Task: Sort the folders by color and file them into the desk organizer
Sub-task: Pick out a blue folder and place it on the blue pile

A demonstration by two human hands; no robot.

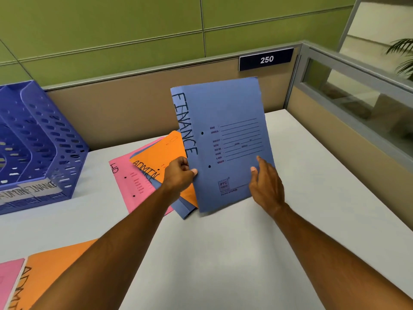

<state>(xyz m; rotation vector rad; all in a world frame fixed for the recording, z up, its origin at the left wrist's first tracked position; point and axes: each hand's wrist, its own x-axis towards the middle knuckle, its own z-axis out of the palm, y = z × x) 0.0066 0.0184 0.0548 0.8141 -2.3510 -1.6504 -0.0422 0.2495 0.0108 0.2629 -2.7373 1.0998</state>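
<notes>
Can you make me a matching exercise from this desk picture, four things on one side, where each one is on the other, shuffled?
Things:
1. blue FINANCE folder
2. desk organizer
3. orange ADMIN folder
4. number plate 250

Places:
A. on the partition wall
B. lying on the pink folder in the pile
C. held up by the left hand and right hand
D. standing at the desk's left side

Pairs: 1-C, 2-D, 3-B, 4-A

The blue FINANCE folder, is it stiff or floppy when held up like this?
Probably fairly stiff: the blue FINANCE folder stands nearly upright, held only near its lower edge by the left hand and right hand. It looks thin, so likely light. Its top corner seems slightly bent, so it may crease.
</notes>
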